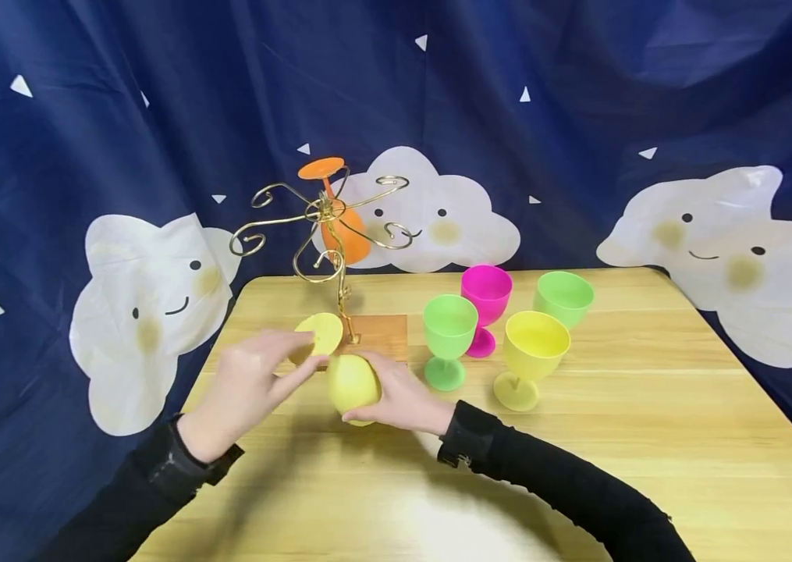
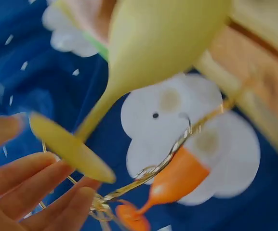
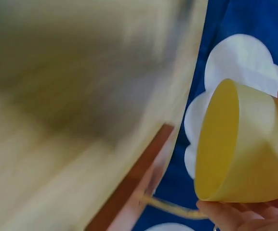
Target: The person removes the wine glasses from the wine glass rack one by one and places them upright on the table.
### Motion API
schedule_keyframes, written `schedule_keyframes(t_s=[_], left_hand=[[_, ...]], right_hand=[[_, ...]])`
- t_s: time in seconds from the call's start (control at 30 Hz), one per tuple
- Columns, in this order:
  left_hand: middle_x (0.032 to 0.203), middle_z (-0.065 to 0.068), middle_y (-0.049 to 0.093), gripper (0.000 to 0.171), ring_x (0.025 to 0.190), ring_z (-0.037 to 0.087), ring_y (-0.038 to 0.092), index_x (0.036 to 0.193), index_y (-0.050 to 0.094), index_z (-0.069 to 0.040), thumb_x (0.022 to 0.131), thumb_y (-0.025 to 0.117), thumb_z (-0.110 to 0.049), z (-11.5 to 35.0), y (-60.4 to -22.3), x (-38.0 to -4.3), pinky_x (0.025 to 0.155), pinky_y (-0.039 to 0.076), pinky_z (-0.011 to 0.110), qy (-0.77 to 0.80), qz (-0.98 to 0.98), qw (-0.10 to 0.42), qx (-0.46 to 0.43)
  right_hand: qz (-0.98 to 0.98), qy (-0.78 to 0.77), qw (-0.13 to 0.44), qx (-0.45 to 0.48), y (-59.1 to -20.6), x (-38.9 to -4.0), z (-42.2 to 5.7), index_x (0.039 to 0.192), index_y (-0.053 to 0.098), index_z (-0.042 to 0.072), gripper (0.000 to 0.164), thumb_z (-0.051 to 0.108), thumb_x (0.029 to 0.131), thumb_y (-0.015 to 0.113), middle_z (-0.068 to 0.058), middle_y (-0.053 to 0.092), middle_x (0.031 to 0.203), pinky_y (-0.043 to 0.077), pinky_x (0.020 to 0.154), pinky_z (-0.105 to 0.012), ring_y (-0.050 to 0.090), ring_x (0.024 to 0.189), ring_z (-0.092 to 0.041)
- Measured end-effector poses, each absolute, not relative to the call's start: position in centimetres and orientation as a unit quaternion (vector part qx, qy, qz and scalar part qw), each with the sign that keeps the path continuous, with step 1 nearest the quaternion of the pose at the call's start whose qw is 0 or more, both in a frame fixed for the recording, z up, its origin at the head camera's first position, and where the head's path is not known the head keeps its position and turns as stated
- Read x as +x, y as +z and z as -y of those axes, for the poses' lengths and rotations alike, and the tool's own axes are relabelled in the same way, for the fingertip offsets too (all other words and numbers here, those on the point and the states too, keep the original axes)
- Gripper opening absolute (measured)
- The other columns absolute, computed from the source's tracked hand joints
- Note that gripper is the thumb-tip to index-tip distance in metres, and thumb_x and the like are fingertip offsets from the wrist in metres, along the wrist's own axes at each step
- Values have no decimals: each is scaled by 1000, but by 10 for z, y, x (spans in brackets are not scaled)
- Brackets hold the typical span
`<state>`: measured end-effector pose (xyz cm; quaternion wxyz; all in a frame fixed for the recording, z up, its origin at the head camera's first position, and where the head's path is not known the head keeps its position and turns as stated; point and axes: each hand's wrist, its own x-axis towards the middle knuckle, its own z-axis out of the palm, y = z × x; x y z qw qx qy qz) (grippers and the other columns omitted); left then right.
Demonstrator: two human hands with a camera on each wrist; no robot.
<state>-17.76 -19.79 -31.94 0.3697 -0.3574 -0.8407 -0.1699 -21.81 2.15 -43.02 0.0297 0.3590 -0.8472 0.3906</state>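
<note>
My right hand (image 1: 406, 394) grips the bowl of a yellow plastic goblet (image 1: 353, 384), thumb on one side and fingers on the other. The goblet is tilted bottom-up, its mouth low toward the table, as the right wrist view shows. My left hand (image 1: 248, 378) is at the goblet's round foot (image 2: 71, 147), its fingers loosely bent around the edge and the thumb spread apart. Just behind stands a gold wire rack (image 1: 325, 207) with curled arms on a wooden base (image 1: 385, 332). An orange goblet (image 1: 346, 234) hangs upside down on it.
To the right on the wooden table (image 1: 613, 453) stand upright goblets: a green one (image 1: 448, 328), a magenta one (image 1: 485, 293), another yellow one (image 1: 536, 347) and a second green one (image 1: 564, 295). A dark blue curtain (image 1: 550, 62) with white clouds hangs behind.
</note>
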Motion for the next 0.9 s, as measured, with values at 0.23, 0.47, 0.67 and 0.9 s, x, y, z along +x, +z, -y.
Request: schedule_keyframes(t_s=[0.23, 0.47, 0.67, 0.9], left_hand=[[109, 9, 70, 35, 97, 23, 68, 116, 68, -3, 96, 61, -31, 220, -330, -202, 80, 56, 32, -406, 886, 92, -205], [137, 27, 45, 63, 111, 36, 60, 142, 33, 6, 99, 52, -37, 208, -379, -227, 91, 52, 43, -603, 744, -268, -103], [128, 22, 51, 75, 101, 25, 62, 149, 18, -1, 95, 61, -30, 189, -403, -226, 82, 55, 40, -616, 708, -330, -101], [133, 23, 47, 90, 100, 23, 62, 152, 8, -6, 89, 70, -22, 181, -407, -226, 81, 56, 40, -637, 687, -336, -97]], right_hand=[[847, 308, 94, 423, -428, -223, -38, 143, 37, 8, 88, 31, 73, 85, -11, 47, 142, 41, 105, -39, 46, 129, -23], [825, 237, 164, 486, -425, -229, -43, 142, 41, 7, 86, 12, 69, 86, -11, 40, 149, 24, 115, -42, 29, 142, -27], [807, 192, 191, 524, -434, -229, -45, 140, 43, 7, 81, 9, 70, 84, -11, 39, 150, 24, 111, -57, 28, 142, -32], [796, 155, 232, 537, -440, -232, -48, 141, 42, 10, 84, -4, 67, 79, -16, 32, 153, 24, 111, -57, 25, 142, -37]])
